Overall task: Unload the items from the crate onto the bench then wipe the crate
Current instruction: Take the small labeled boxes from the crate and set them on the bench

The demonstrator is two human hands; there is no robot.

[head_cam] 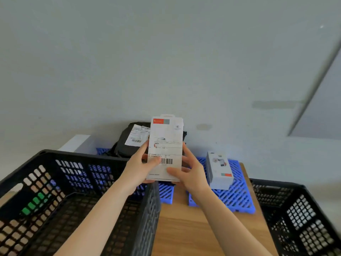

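Holding flat white cardboard retail box (165, 148) upright, left hand (137, 168) and right hand (191, 171) gripping sides, probably reading label before parking it on wooden table (186, 228), right of black plastic crate (73, 191).

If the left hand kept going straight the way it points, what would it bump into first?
Probably the black plastic parcel bag with a white label, just beyond the left hand gripping the tall white cardboard box; depth is unclear.
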